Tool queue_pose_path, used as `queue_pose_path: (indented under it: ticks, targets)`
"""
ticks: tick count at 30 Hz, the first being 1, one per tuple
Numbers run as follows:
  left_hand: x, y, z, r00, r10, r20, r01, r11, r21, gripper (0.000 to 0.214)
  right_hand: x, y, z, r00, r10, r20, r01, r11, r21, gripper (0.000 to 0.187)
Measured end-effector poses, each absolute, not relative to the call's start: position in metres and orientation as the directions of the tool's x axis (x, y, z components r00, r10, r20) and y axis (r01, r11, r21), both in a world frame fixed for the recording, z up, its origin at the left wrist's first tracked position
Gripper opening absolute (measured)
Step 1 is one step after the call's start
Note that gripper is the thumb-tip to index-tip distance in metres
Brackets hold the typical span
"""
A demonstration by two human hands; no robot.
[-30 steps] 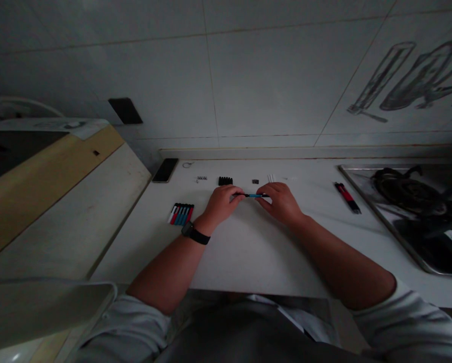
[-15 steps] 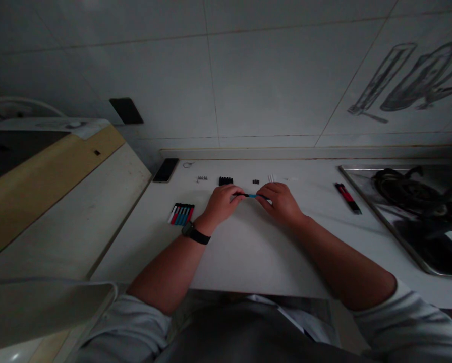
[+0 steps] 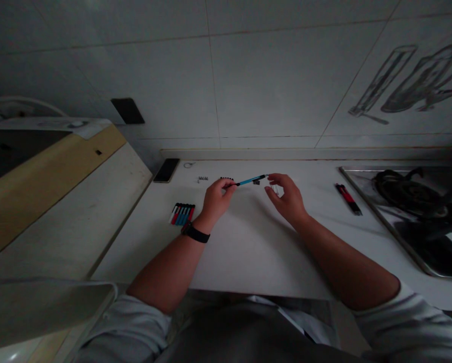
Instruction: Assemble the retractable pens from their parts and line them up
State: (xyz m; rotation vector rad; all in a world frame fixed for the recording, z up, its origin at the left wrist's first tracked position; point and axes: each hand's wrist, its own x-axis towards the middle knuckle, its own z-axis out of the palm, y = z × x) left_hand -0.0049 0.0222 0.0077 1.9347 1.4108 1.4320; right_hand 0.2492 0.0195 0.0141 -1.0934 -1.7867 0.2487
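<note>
A blue pen with black ends is pinched at its left end by my left hand, which wears a black watch. It slants slightly up to the right above the counter. My right hand is beside the pen's right tip, thumb and fingers apart, with nothing seen in it. Behind the pen lie small black pieces. Thin white sticks show between my right thumb and fingers, on the counter behind. Several black pieces in a row are partly covered by my left hand.
Several coloured pen barrels lie side by side at left. Small springs, a ring-shaped item and a phone are near the wall. Red-and-black pens lie to the right, before the gas stove.
My right hand has let go of the pen's right end and opened, shifting slightly right. The pen has tilted up to the right, showing more of its blue barrel; my left hand still holds it.
</note>
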Motion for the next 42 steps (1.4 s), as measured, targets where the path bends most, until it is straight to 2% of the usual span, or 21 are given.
queue_pose_path:
  ticks: [15,22,28,34,42]
  targets:
    - [-0.007,0.022,0.006,0.033,0.872,0.489,0.523,-0.432,0.734,0.006,0.252,0.018,0.019,-0.209,0.690,0.693,0.610,0.646,-0.459,0.025]
    - [-0.006,0.023,0.006,0.038,0.878,0.478,0.523,-0.425,0.739,0.006,0.254,0.020,0.018,-0.173,0.705,0.688,0.645,0.609,-0.462,0.019]
    - [-0.003,0.021,0.008,0.064,0.872,0.485,0.499,-0.448,0.741,0.006,0.257,0.022,0.015,-0.150,0.717,0.680,0.633,0.598,-0.491,0.031]
    - [-0.002,0.021,0.007,0.106,0.852,0.512,0.498,-0.492,0.714,0.007,0.261,0.024,0.017,-0.225,0.694,0.684,0.633,0.638,-0.438,0.012]
    - [-0.003,0.023,0.004,0.108,0.845,0.523,0.407,-0.518,0.752,0.028,0.260,0.024,0.020,-0.220,0.675,0.704,0.611,0.658,-0.440,0.010]
